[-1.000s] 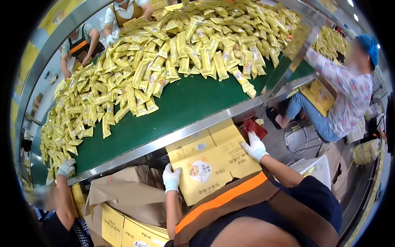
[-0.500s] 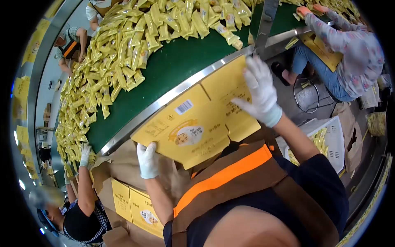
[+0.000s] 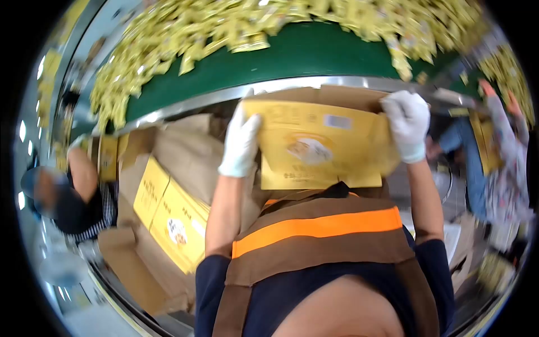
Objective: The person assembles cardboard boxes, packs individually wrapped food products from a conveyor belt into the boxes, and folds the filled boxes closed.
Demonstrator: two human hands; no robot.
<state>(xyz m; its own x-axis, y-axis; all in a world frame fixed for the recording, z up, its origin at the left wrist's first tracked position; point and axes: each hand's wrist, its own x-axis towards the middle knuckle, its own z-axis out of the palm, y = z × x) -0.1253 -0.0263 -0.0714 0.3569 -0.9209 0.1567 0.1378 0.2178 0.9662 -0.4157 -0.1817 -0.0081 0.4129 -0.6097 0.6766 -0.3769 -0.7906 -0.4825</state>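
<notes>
A yellow printed cardboard box (image 3: 309, 126) is in front of my apron, partly opened out, its brown inside showing along the top edge. My left hand (image 3: 241, 140), in a white glove, grips the left edge with the thumb in front. At the upper right corner, my gloved right hand (image 3: 407, 123) is closed around the cardboard. Blur softens the box's right side. Beyond it runs a green conveyor belt (image 3: 320, 50) with a heap of yellow wrapped packets (image 3: 224, 28).
Left of me is a large brown carton (image 3: 132, 269) holding yellow boxes (image 3: 174, 219). A metal rail (image 3: 185, 106) edges the belt. One co-worker (image 3: 78, 191) is at the far left; another (image 3: 505, 157) sits at the right with a yellow box.
The flat box has been turned level and opened out into a box shape. My right hand has gone from spread fingers to a closed grip. My view has swung left.
</notes>
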